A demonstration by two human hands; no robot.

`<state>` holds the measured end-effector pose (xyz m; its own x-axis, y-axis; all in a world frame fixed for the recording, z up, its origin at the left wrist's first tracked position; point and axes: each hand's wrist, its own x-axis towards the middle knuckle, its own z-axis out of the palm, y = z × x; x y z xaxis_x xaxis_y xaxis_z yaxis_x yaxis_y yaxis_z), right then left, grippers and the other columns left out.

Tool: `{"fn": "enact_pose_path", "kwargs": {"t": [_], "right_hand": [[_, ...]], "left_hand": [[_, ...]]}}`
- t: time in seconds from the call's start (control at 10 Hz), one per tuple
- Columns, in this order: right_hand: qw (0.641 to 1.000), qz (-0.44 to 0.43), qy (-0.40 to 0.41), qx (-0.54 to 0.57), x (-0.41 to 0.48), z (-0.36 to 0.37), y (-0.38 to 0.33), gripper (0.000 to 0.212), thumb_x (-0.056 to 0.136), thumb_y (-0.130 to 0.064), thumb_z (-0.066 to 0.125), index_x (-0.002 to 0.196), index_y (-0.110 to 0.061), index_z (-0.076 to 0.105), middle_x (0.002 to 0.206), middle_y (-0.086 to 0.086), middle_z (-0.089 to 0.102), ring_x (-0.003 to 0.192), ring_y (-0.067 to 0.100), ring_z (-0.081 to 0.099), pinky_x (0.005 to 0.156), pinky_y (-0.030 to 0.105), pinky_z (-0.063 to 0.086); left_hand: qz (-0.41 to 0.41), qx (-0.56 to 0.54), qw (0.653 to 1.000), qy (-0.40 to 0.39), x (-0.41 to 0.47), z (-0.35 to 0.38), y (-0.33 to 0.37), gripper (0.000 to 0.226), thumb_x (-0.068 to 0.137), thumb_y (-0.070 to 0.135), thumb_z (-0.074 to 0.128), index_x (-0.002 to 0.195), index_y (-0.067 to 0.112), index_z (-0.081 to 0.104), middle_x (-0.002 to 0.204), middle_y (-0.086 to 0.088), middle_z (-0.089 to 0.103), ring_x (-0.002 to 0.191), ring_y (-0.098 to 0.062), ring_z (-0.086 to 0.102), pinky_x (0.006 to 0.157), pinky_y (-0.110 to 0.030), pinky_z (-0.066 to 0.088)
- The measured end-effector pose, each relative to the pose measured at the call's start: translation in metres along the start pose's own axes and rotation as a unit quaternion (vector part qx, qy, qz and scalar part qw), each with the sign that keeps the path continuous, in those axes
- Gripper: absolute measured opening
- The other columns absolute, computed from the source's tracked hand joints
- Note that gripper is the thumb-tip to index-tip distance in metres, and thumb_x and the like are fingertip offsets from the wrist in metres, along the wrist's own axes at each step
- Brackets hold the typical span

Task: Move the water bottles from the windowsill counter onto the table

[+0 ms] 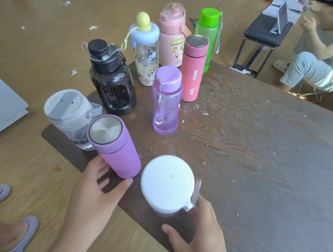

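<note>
Here, nine water bottles stand upright on the dark wooden worktop (253,148). The purple flask (116,146) sits at 7 o'clock, left hand (93,192) open, fingertips at its base. The white-lidded bottle (169,184) stands at 6 o'clock, right hand (199,242) loosely curled around its lower body

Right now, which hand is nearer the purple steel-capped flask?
Left. The left hand is around the base of the purple flask, fingers touching it. The right hand is beside the white-lidded bottle, apart from the flask.
</note>
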<state>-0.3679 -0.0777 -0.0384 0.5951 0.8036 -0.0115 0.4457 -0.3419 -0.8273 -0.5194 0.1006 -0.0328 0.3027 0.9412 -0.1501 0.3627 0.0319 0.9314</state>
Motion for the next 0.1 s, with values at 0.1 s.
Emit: {"fn": "enact_pose_path", "kwargs": {"t": [0.1], "right_hand": [[0.999,0.021,0.036,-0.022,-0.0179,-0.0248,0.004,0.089,0.06,-0.035,0.083,0.122,-0.073,0.032,0.125,-0.045,0.046,0.112,-0.019,0.054,0.084,-0.007,0.035]], "left_hand": [[0.023,0.014,1.0,0.012,-0.0191,-0.0087,0.002,0.077,0.08,0.002,0.088,0.122,0.058,0.057,0.126,0.021,0.071,0.123,0.003,0.066,0.095,-0.018,0.056]]}}
